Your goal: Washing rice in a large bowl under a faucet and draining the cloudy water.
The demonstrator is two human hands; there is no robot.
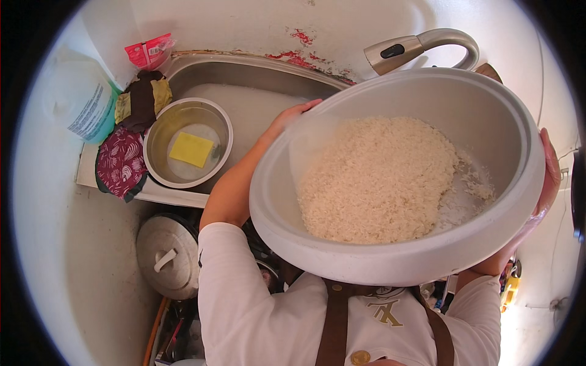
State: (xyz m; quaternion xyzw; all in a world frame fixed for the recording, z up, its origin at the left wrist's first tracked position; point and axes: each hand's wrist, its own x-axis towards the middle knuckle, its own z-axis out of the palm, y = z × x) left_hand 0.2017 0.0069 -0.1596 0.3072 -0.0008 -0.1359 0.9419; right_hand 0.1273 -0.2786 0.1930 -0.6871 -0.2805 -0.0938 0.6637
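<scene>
Between my two hands I hold a large grey metal pot [499, 119] up in front of my chest, its mouth tilted toward the camera. A mound of wet-looking white rice [375, 183] lies inside, with loose grains scattered to the right on the pot's bottom. My left hand [293, 114] grips the rim at the upper left; most of its fingers are hidden behind the wall. On the far right side, my right hand [549, 169] is pressed around the outer wall, looking wet.
Cloudy water stands in the steel sink [261, 98]. A round metal bowl [153, 158] with a yellow sponge [191, 149] sits on its left edge. Nearby are cloths [121, 160], a jug of blue-green liquid [96, 114] and a red packet [149, 51]. A faucet [396, 52] arches behind the pot.
</scene>
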